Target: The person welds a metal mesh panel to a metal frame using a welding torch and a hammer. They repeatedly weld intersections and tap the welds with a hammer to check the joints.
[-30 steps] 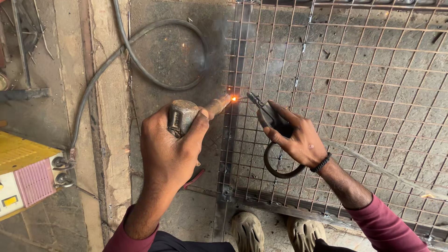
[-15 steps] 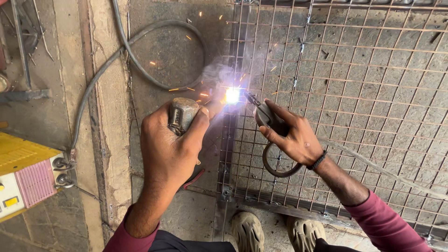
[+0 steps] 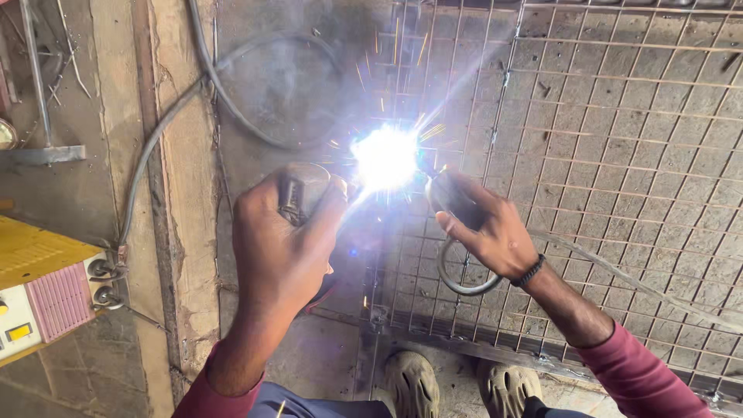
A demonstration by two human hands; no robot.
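Note:
My left hand (image 3: 279,248) grips a welding electrode holder (image 3: 302,190) whose tip burns in a bright white arc (image 3: 385,159) with sparks and smoke. My right hand (image 3: 487,228) holds a dark clamp tool (image 3: 453,205) with a curved loop handle (image 3: 457,275) just right of the arc, against the wire mesh panel (image 3: 604,155). The arc sits at the mesh panel's left edge. Glare hides the electrode tip and the clamp jaws.
A grey cable (image 3: 155,147) loops across the concrete floor from a yellow and pink welding machine (image 3: 39,298) at the left. A metal bar (image 3: 42,155) lies at the upper left. My two shoes (image 3: 457,387) stand at the mesh frame's lower edge.
The small orange glow at the electrode tip has grown into a large white arc with flying sparks and smoke. Both hands stay nearly in place.

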